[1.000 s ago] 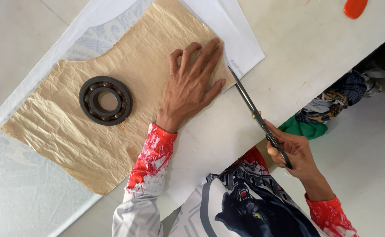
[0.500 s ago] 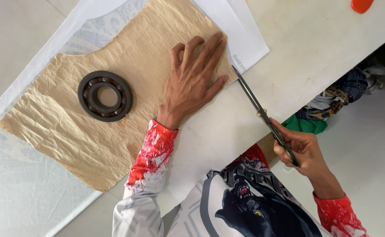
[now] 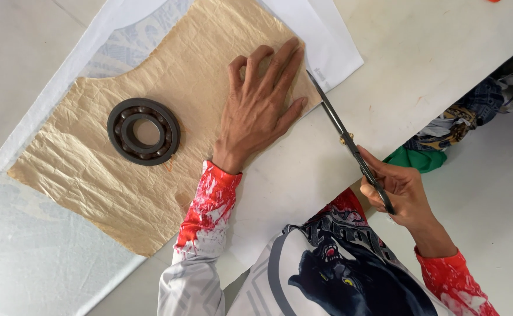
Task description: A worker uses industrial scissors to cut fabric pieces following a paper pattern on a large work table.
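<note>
My left hand [image 3: 261,108] lies flat, fingers spread, on a crinkled tan paper pattern [image 3: 122,175] spread over white fabric [image 3: 34,257] on a white table [image 3: 432,64]. My right hand [image 3: 402,190] grips the handles of dark scissors [image 3: 344,137], held off the table's edge. The blades point up and left, their tips at the tan paper's edge beside my left thumb. A dark metal ball bearing [image 3: 143,131] rests on the paper to the left of my left hand.
White paper sheets [image 3: 326,41] stick out from under the tan pattern at the top. Below the table edge on the right lie a green cloth [image 3: 414,158] and patterned fabric [image 3: 473,117] on the floor.
The scissors and my right hand have edged up along the paper's right edge. My left hand stays pressed on the pattern. The view has shifted a little.
</note>
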